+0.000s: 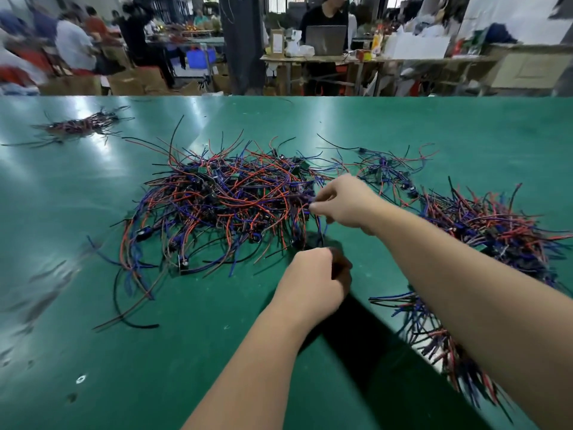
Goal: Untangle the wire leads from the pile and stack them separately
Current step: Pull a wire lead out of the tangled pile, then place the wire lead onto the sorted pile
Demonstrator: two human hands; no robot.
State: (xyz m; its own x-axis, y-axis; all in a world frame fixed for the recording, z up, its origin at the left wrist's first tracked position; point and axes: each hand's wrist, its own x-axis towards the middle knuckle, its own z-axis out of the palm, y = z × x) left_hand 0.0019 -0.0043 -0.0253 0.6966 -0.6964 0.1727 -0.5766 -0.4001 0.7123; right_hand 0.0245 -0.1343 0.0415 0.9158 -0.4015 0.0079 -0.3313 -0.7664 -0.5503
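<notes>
In the head view a green table (217,352) fills most of the picture. In its middle lies the tangled pile (223,206) of red, blue and black wire leads, with small dark parts among them.

The right hand (347,201) is at the right edge of this pile. Its thumb and fingers are pressed together and pinch some wire leads (297,198) that come out of the pile.

The left hand (313,282) is nearer to the person, just beside the lower right edge of the pile. Its fingers are curled and turned away from the camera, so one cannot tell whether they hold a wire.

To the right, behind the right forearm, lies a second heap (496,225) of leads. A looser bundle (431,333) lies partly under the forearm. A small stack (80,125) lies well apart at the far left.

Behind the table a person stands at a laptop (325,40).
</notes>
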